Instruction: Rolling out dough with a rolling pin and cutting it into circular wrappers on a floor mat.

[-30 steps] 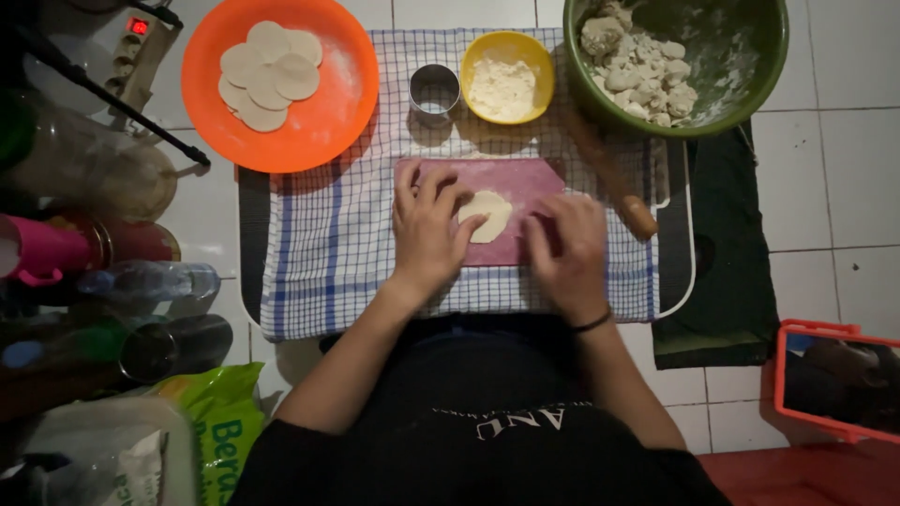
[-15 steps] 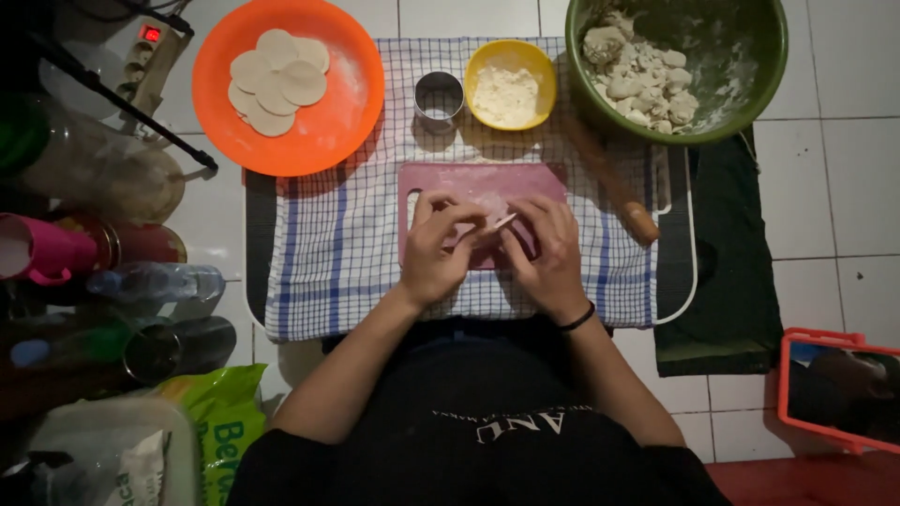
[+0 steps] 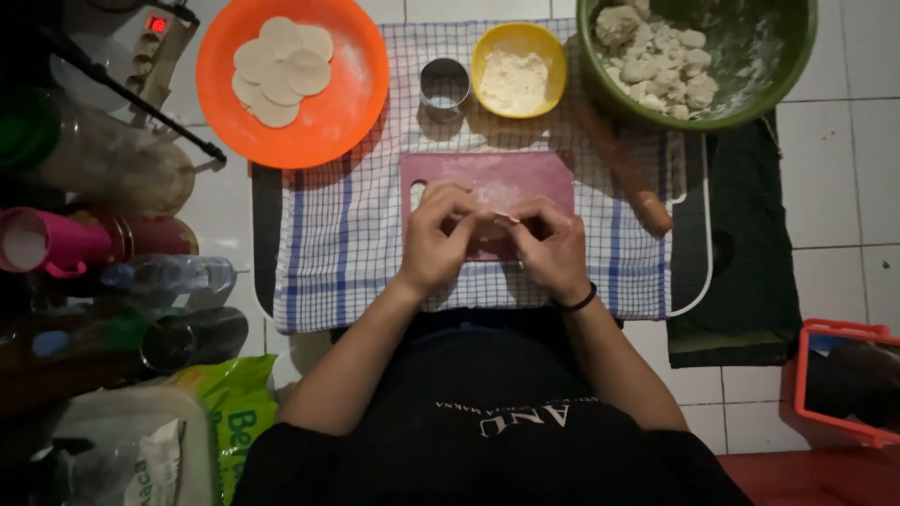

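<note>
We see both hands meeting over the pink cutting board (image 3: pixel 487 178) — the left hand (image 3: pixel 439 239) and right hand (image 3: pixel 553 245) pinch a small piece of dough (image 3: pixel 507 218) between their fingertips, just above the board's near edge. The board lies on a checked cloth (image 3: pixel 347 234). Beyond it stand an orange plate (image 3: pixel 347 112) of dough rounds, a metal ring cutter (image 3: pixel 444 84), a yellow bowl (image 3: pixel 518 37) of flour and a green bowl (image 3: pixel 750 94) of dough lumps — a rolling pin (image 3: pixel 633 183) lies to the right.

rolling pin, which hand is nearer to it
Right. The right hand sits just left of the rolling pin; the left hand is farther off, beyond the right.
</note>
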